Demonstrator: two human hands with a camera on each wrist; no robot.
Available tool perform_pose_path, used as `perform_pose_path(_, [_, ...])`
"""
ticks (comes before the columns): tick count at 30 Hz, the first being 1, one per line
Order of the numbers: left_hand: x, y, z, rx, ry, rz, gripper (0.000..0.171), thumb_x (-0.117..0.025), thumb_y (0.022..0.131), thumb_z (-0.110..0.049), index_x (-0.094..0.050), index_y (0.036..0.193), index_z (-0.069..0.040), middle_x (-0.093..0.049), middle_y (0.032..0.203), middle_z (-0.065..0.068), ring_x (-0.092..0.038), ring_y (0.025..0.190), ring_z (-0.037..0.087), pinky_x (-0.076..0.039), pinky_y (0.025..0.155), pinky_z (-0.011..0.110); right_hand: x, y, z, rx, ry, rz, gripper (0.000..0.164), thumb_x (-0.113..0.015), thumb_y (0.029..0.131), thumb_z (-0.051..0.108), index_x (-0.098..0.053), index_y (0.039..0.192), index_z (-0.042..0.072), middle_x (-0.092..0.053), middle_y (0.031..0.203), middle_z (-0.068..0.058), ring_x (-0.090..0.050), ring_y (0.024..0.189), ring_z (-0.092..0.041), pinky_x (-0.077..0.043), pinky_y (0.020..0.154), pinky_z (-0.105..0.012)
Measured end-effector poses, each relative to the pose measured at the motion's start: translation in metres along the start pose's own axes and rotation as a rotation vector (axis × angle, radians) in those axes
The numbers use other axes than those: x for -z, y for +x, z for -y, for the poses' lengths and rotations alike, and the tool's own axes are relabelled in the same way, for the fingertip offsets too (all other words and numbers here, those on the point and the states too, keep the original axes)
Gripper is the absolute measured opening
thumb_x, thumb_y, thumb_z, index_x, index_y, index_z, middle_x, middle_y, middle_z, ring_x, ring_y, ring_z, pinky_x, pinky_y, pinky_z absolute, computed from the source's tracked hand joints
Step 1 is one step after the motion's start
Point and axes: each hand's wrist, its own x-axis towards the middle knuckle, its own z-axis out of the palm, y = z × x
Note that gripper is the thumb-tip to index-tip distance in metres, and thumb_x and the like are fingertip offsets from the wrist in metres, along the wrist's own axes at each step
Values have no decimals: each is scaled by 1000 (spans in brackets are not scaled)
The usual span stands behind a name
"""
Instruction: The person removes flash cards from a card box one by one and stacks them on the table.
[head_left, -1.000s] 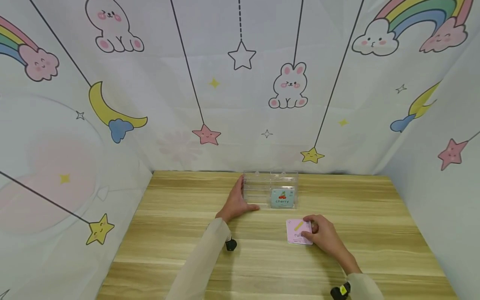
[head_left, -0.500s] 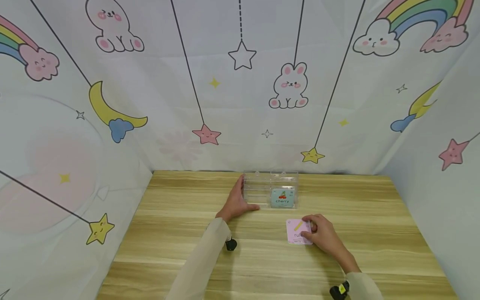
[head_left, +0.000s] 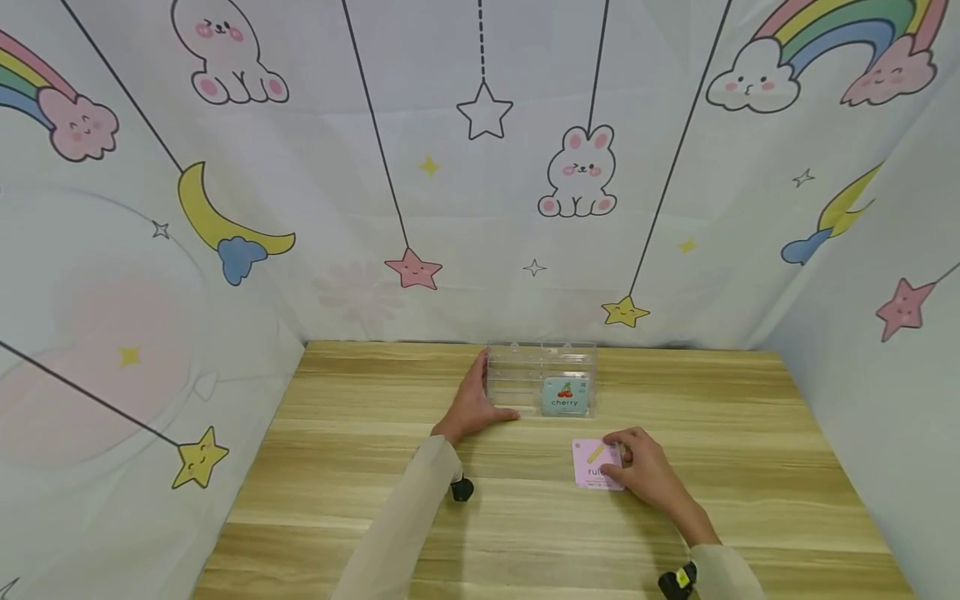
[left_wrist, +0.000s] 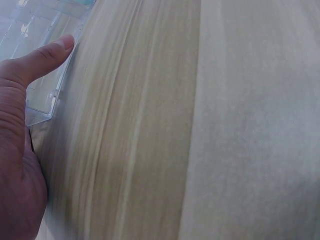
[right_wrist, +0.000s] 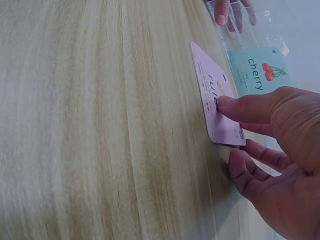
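A clear plastic card box [head_left: 514,379] with several compartments stands near the back of the table. In its lower right compartment sits a teal card [head_left: 565,397] with a cherry picture and the word "cherry". My left hand [head_left: 474,404] holds the box at its left end, thumb [left_wrist: 52,52] along the front, the other fingers at the side. My right hand [head_left: 647,469] pinches the right side of a pink flash card [right_wrist: 217,95] showing a yellow ruler. The thumb lies on its face and hides the last letter. The card is tilted up, in front of the box.
The wood-grain table [head_left: 360,383] ends at a white printed cloth [head_left: 480,208] close behind the box. Similar cloth panels rise at the left and right sides. A black wrist camera [head_left: 462,489] is strapped to the left wrist, another [head_left: 678,581] to the right.
My right hand has shifted very slightly left on the pink card. The left hand and the box have stayed in place.
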Motion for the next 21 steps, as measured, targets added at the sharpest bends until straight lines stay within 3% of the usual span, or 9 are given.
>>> perform_pose_path(14, [0,0,-2,23,2,10,141,-102,65,-32,-6,167,-13,-21,170,11,-25,155,23,-27,122,29,0,0,0,4,-11,19,38,-89,82,9,-73,115,-1,-60,113,-15,-48,82,-19,-39,67,-28])
perform_pose_path(21, [0,0,-2,23,-7,13,140,-102,66,-32,-6,167,-13,-21,170,11,-25,155,23,-27,123,31,3,4,4,43,-58,-21,43,-88,83,9,-71,120,-2,-59,107,-14,-48,81,-19,-39,68,-31])
